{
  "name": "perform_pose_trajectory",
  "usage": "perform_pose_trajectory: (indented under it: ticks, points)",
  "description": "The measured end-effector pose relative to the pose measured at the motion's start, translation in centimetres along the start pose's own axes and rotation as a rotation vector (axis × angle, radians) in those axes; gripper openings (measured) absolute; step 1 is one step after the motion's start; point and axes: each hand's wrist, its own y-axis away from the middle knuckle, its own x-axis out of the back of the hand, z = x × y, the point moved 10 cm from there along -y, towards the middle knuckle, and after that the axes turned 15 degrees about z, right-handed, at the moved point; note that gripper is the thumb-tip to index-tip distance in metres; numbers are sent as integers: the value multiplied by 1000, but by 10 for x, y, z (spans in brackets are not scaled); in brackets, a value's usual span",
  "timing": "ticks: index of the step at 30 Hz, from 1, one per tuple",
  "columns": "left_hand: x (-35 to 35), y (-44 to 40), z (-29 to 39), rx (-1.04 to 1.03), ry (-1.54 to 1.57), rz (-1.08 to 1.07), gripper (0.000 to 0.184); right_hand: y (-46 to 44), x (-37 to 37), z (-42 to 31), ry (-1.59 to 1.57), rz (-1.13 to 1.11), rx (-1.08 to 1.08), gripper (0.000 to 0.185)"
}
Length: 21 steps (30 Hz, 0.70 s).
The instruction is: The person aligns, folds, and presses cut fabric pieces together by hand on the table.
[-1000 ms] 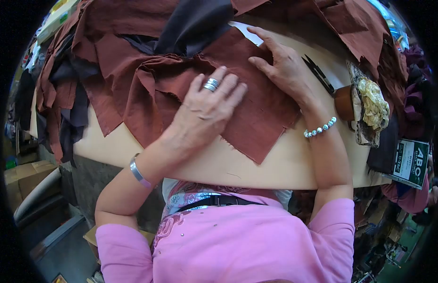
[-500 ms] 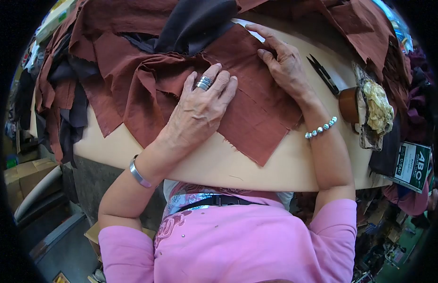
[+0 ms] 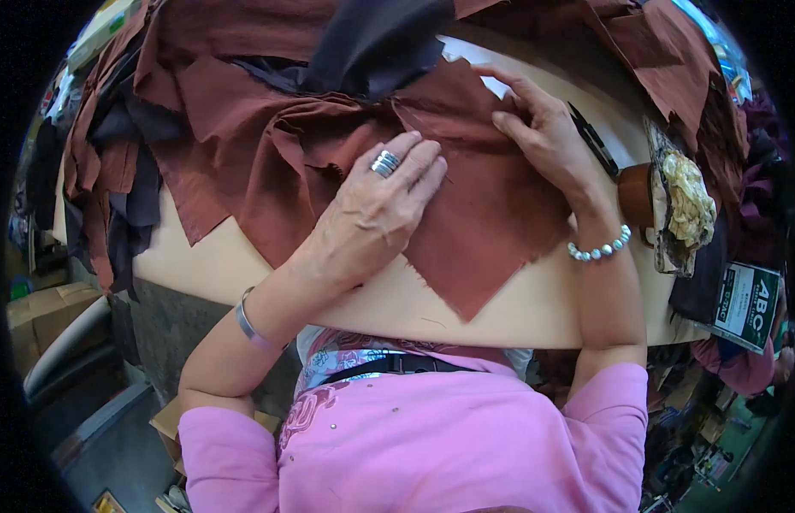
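A reddish-brown cloth piece [image 3: 491, 214] with frayed edges lies on the pale tabletop, one corner pointing toward me. My left hand [image 3: 384, 192], wearing stacked silver rings, is on its left part. The fingers there are bent and close together on the cloth; the thumb is hidden. At the cloth's upper right edge is my right hand [image 3: 551, 145], its thumb and forefinger apart. Dark fabric [image 3: 376, 51] lies bunched above the piece, and more brown cloth [image 3: 277, 162] is crumpled to the left of my left hand.
Black thread snips [image 3: 594, 141] lie right of my right hand. Beside them stands a brown round container [image 3: 635, 192] against a board with a yellowish wad [image 3: 690, 197]. A green-and-white ABC box [image 3: 744, 303] sits at the right edge. Cloth strips [image 3: 119, 188] hang at the left.
The brown cloth piece has shifted slightly right and toward me. Both hands have moved right and a little closer to me, and the left fingers have drawn together.
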Motion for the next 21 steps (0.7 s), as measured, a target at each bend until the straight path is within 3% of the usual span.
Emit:
perform_pose_trajectory:
  ticks: [3,6,9,12,14,17,21]
  points:
    - [10,-3,2,56,76,-48,35,7,0,14,-26,-111,-150,51]
    - [6,5,0,29,5,-50,30,0,4,-2,55,30,-111,54]
    - [6,5,1,-2,-14,-53,32,-4,-10,-14,131,106,102,55]
    - [9,-6,-3,-41,13,-45,36,-6,-20,-3,-135,65,-11,55]
    - [11,-12,3,-117,-22,-9,39,-6,-20,0,-51,66,42,55]
    - [3,-10,1,-48,-59,-57,41,-7,-17,0,14,117,144,55]
    - [-10,0,-5,-34,-145,-41,40,-6,-18,1,30,75,84,54]
